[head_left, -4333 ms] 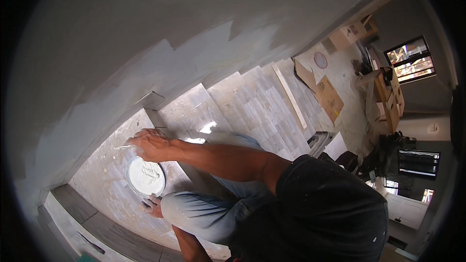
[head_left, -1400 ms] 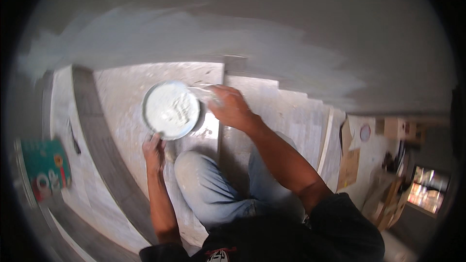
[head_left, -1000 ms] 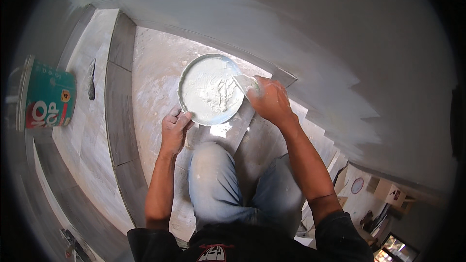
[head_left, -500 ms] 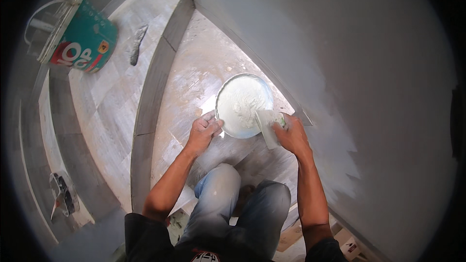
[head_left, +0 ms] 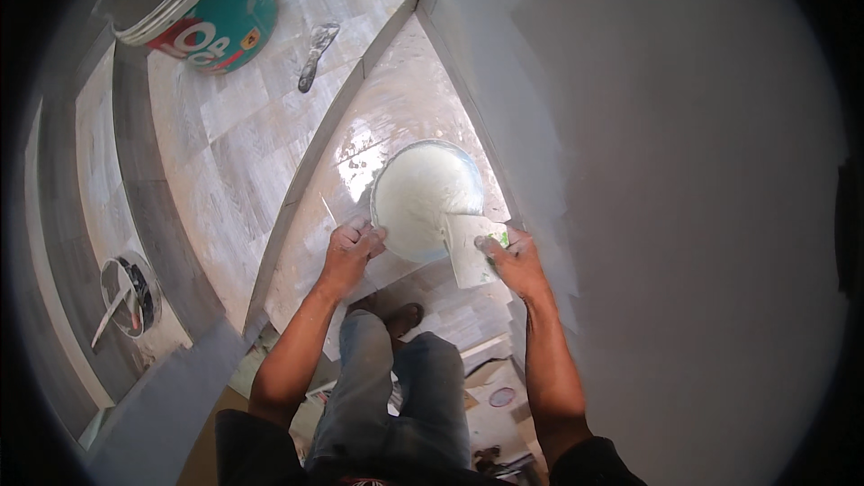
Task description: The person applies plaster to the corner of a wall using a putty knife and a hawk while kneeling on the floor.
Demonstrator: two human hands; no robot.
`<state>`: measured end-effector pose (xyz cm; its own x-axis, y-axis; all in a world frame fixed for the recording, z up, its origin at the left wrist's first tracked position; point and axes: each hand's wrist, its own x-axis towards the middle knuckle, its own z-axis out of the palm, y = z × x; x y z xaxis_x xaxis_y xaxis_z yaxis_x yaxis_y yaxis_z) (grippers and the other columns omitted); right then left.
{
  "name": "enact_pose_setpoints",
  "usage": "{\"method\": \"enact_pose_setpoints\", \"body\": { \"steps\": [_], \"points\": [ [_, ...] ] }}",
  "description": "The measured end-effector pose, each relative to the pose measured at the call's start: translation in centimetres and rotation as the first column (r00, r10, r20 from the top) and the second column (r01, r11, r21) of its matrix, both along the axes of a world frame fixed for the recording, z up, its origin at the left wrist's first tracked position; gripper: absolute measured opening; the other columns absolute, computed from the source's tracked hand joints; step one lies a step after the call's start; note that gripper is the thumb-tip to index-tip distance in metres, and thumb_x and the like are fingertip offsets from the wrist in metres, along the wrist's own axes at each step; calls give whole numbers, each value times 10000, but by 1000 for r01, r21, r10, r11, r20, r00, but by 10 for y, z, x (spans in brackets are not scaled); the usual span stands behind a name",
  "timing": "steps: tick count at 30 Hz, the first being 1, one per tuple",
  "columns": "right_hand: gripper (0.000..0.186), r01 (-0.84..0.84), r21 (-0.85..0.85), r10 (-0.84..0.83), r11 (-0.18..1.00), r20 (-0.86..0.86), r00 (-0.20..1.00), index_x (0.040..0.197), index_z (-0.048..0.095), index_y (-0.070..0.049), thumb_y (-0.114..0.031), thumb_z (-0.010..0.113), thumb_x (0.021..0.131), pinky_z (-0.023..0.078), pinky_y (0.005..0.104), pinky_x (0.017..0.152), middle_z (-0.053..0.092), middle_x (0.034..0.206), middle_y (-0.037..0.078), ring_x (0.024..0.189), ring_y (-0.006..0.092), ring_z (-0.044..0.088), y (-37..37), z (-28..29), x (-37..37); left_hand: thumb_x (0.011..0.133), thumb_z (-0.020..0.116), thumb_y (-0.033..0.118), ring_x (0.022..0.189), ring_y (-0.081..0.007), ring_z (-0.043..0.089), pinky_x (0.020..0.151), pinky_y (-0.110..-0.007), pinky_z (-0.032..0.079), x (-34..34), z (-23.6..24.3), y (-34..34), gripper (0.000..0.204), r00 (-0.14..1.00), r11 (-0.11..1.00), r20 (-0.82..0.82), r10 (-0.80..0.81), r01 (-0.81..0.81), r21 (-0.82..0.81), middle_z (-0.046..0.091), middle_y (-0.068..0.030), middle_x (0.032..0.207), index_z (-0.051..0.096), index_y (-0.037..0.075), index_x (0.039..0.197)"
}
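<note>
The left hand's (head_left: 353, 256) fingers clasp the near left rim of 1 round pan (head_left: 475, 176) of white paste; the right hand's (head_left: 513, 261) fingers grip 1 flat scraper (head_left: 466, 256) across its near right rim. The pan is just beside the right wall (head_left: 666, 171), with more room toward the left riser (head_left: 346, 102).

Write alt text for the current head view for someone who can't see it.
A person's left hand holds a round container of white paste, while the right hand holds a flat scraper over its edge. A teal bucket and a putty knife sit on a step to the left.
</note>
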<state>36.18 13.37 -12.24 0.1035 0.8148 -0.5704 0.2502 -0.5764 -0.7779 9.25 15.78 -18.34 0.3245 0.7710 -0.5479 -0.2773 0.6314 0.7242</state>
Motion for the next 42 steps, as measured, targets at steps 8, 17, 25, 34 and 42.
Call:
{"method": "enact_pose_setpoints", "body": {
  "steps": [8,17,25,34,42],
  "points": [
    [266,-104,-77,105,992,5,994,1045,637,28,-150,630,847,456,251,675,652,827,21,720,91,558,48,82,-63,882,577,169,968,-139,589,866,-285,465,-54,65,18,390,988,990,70,140,-140,-7,612,-80,1083,511,-41,1205],
    [222,80,-183,-128,980,-270,954,1021,636,31,-103,624,844,488,248,681,665,880,39,737,97,600,97,72,-76,876,562,139,985,-146,585,891,-293,459,-83,51,50,368,960,956,43,275,-268,-122,605,-84,1082,513,-36,1196],
    [205,183,-314,-287,932,-326,901,993,633,-15,-75,617,797,516,288,750,655,884,35,793,137,629,181,34,-33,864,513,99,971,-157,595,848,-269,478,-83,-4,99,372,884,870,-89,460,-468,-157,610,-101,1083,503,-55,1203],
    [205,-40,-207,25,978,-75,997,959,608,-46,-117,597,766,458,355,872,620,912,31,930,157,575,278,8,26,877,520,128,909,-107,578,806,-229,455,-113,-58,143,390,806,810,-170,566,-582,-62,619,-68,1044,507,-53,1222],
    [289,-577,-308,635,756,555,537,1097,604,-5,-189,557,879,457,366,879,652,1004,119,972,223,587,392,21,-46,871,533,154,888,-105,568,801,-239,445,-151,-106,110,388,741,743,-207,639,-664,-83,625,-73,1025,538,-58,1196]
  ]
}}
